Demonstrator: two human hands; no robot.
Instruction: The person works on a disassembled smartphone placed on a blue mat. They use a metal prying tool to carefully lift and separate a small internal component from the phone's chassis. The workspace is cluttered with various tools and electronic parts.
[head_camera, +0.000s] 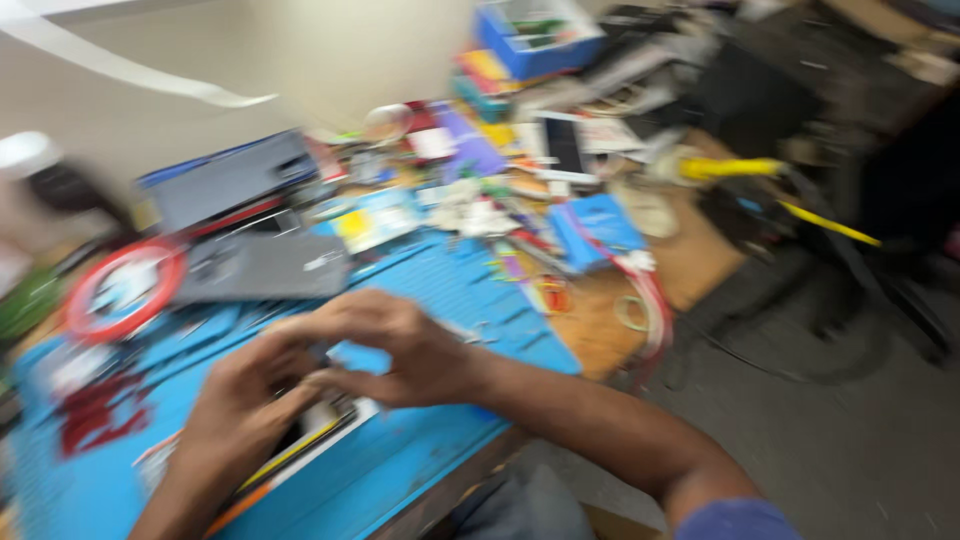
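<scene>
Blue matting (420, 470) is covering the near part of the table (690, 260), and the whole head view is smeared by motion blur.

Head view: both hands are meeting over a flat device with a dark face and a pale edge (310, 435), which is lying on the mat just below them. The left hand (240, 410) is coming in from the lower left, its fingers (290, 395) curled down onto the device. The right hand (400, 345) is reaching across from the right, its fingers (310, 325) bent narrow and pinched toward the left hand. Whether they are gripping a small part cannot be told through the blur.

Behind the hands a grey flat case (265, 265) is lying on the mat, with a red ring (125, 290) just to its left. Farther back, a blue box (535, 40) is sitting among mixed clutter, and a yellow-handled tool (730, 168) is resting near the right edge.
</scene>
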